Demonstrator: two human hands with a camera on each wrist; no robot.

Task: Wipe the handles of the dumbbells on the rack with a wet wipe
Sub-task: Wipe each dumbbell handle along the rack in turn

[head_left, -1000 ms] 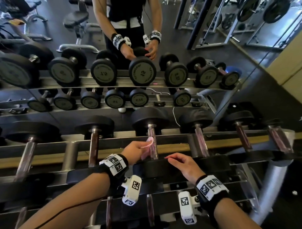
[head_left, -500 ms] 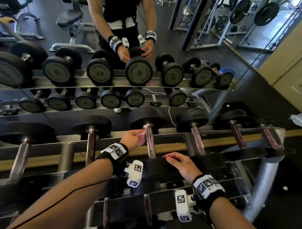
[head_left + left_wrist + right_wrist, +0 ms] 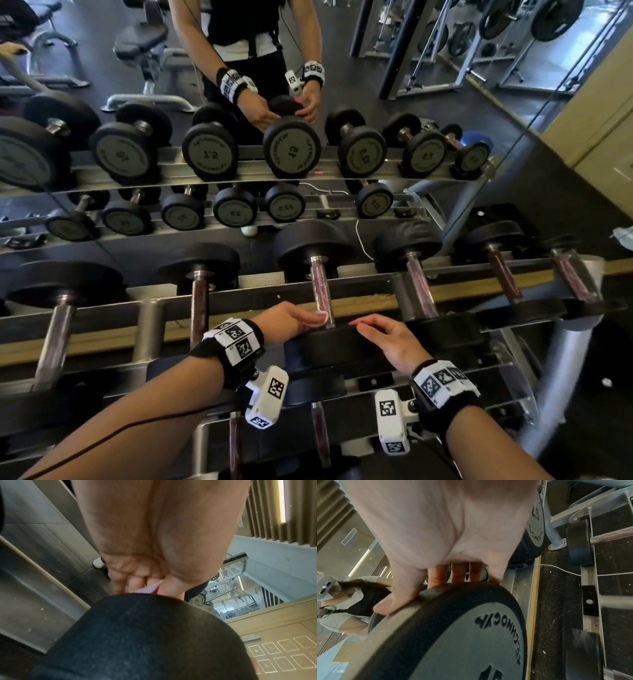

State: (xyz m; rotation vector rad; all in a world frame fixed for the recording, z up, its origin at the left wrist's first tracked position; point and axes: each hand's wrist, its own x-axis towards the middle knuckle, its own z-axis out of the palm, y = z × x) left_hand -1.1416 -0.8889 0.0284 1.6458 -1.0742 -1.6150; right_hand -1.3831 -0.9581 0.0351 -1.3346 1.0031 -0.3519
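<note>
Far left on the rack [image 3: 102, 310]: two dumbbells lying across the rails, near and far heads black, the second with a rust-brown handle [image 3: 199, 308]. Next rightwards, the left hand [image 3: 287, 322], reaching in from the near side, fingers curled round a pink wet wipe [image 3: 322, 318] and pressed to the near end of a steel handle [image 3: 321, 291] — in the left wrist view a pale strip of that wet wipe [image 3: 145, 588] pinched between fingers and thumb just above the dark rim of the dumbbell head. Just right of that, the near head [image 3: 342, 346] of the same dumbbell, black rubber, grey face marked 15 in the right wrist view. On top of it the right hand [image 3: 387, 337], palm down, fingers fairly straight and laid over the rim, thumb [image 3: 388, 604] spread onto the edge, holding nothing. Further right, three more dumbbells on the same rails, handles pinkish in the light, the last one [image 3: 575, 281] at the rack's right end. Beyond, at the far side, a mirror [image 3: 513, 113] with the reflected rack and both hands.
</note>
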